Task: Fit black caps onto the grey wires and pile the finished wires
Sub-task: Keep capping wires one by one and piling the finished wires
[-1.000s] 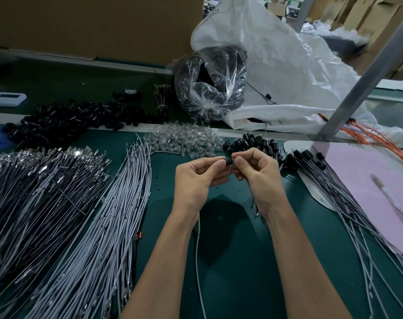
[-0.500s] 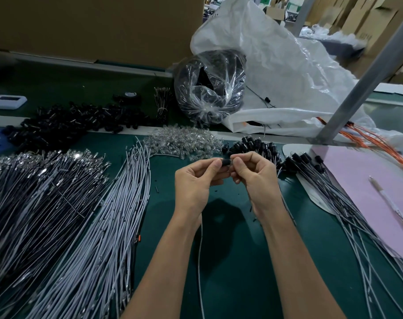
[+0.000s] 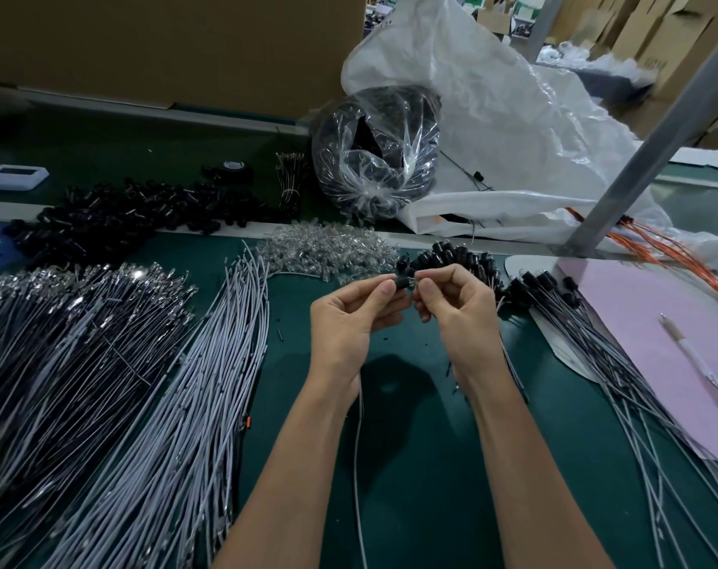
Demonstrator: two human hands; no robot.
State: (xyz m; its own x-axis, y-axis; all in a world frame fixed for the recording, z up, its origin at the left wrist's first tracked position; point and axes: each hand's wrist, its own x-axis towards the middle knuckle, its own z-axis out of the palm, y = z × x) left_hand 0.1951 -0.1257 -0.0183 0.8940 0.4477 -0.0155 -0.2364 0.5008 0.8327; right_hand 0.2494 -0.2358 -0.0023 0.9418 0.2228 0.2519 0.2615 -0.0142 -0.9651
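My left hand (image 3: 351, 318) pinches a small black cap (image 3: 402, 282) at its fingertips, and a grey wire (image 3: 356, 466) trails from under that hand toward me. My right hand (image 3: 458, 310) pinches the other side of the same joint; what sits between its fingers is too small to tell. A bundle of bare grey wires (image 3: 193, 404) lies to the left. Capped wires (image 3: 620, 363) are piled to the right, their black ends fanned near a heap of loose black caps (image 3: 451, 256) just beyond my hands.
Darker wires with metal ends (image 3: 62, 342) cover the far left. Clear plastic parts (image 3: 328, 252) lie behind the grey bundle, more black parts (image 3: 115, 215) further back. A pink sheet (image 3: 657, 347) with a pen (image 3: 694, 359), a grey post (image 3: 652, 133), orange wires (image 3: 669, 248) and white bags (image 3: 492, 129) stand right.
Both hands stay together over the mat and have lifted slightly away from me; the fingertips have shifted a little around the black cap.
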